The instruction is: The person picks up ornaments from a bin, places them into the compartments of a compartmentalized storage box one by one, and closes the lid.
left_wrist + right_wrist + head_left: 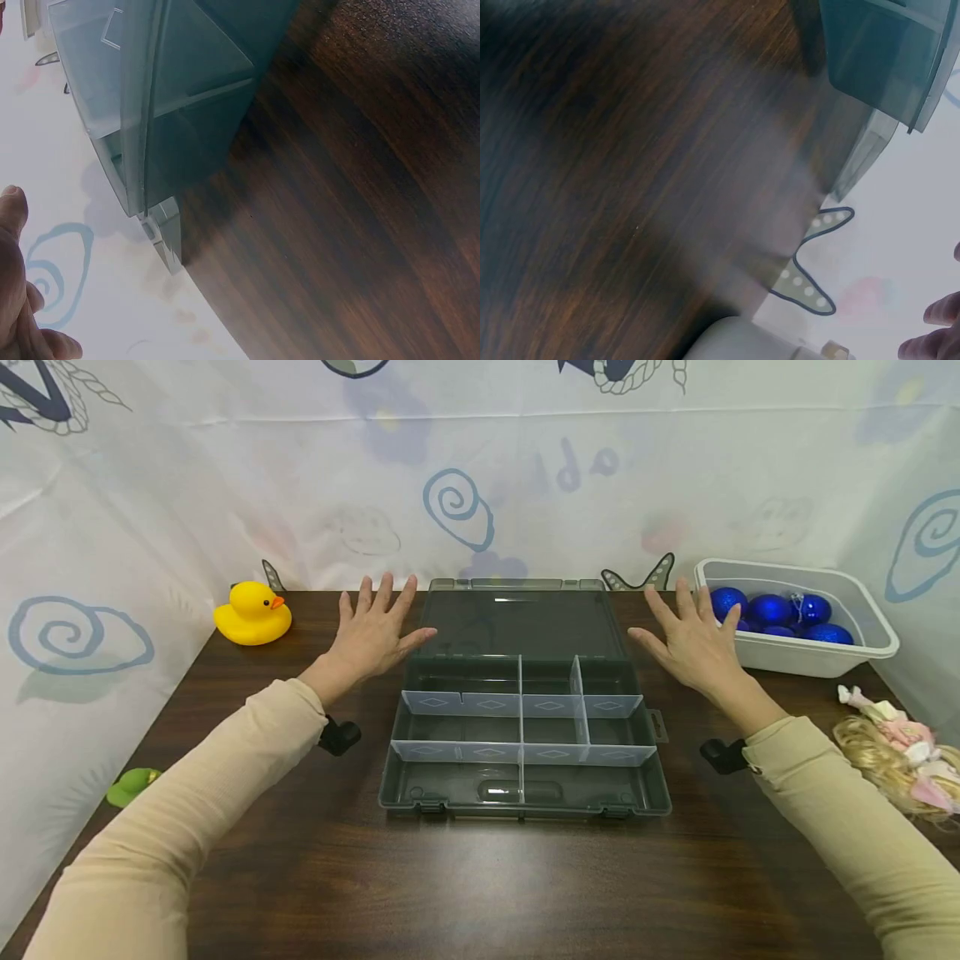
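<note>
Head view: left hand (371,631) and right hand (693,643), each grip spread wide, flank the open box (442,781) mid-tabletop (480,893), its lid (521,622) at the far edge. Tub (795,658) with blue balls (771,610): far right corner. Duck (252,617): far left corner. Doll (900,752): right edge.

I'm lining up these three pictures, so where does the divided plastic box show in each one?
Head: the divided box sits mid-picture, lid folded back.
Left wrist: divided box at upper left, cut off by the top edge.
Right wrist: only part, in the upper right corner.
Shared landmark: where the wooden tabletop meets the white backdrop.
</note>
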A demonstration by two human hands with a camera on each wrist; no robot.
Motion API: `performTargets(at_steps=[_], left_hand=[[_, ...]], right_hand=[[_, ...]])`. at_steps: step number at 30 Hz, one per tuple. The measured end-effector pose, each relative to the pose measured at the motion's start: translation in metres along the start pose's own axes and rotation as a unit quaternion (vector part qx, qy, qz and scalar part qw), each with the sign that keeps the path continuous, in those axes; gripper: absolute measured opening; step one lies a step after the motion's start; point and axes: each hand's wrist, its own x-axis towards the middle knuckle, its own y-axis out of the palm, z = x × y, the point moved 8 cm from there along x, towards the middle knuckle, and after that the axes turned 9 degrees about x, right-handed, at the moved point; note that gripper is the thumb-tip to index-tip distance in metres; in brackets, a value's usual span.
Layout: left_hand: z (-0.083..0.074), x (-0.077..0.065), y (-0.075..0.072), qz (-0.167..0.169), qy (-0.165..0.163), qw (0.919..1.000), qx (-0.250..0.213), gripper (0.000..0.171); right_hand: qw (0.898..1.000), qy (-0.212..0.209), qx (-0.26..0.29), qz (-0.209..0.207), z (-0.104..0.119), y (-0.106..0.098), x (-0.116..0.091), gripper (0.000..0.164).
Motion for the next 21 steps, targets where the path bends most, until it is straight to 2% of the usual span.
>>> performTargets(at_steps=[7, 9, 11, 14, 16, 19, 21], left_hand=[[0.002, -0.004, -0.001, -0.006, 0.003, 0.9999, -0.016, 0.081], [0.003, -0.007, -0.001, -0.010, 0.013, 0.9985, -0.052, 0.081], [0.003, -0.013, 0.001, -0.004, 0.029, 0.9930, -0.114, 0.080], [0.004, -0.027, 0.008, 0.018, 0.051, 0.9732, -0.224, 0.079], [0.005, -0.039, 0.016, 0.045, 0.056, 0.9534, -0.293, 0.080], [0.007, -0.055, 0.029, 0.080, 0.058, 0.9202, -0.379, 0.082], [0.007, -0.062, 0.038, 0.098, 0.059, 0.8961, -0.429, 0.084]], right_hand=[[1.000, -0.002, 0.011, -0.005, -0.001, -0.003, 0.001, 0.076], [0.999, -0.006, 0.032, -0.020, -0.004, -0.009, 0.002, 0.073], [0.996, -0.019, 0.062, -0.058, -0.009, -0.020, 0.004, 0.066], [0.984, -0.025, 0.114, -0.133, -0.027, -0.041, 0.008, 0.051], [0.974, -0.011, 0.147, -0.170, -0.046, -0.052, 0.011, 0.044], [0.966, 0.037, 0.183, -0.178, -0.078, -0.059, 0.017, 0.044], [0.966, 0.062, 0.189, -0.166, -0.096, -0.058, 0.021, 0.045]])
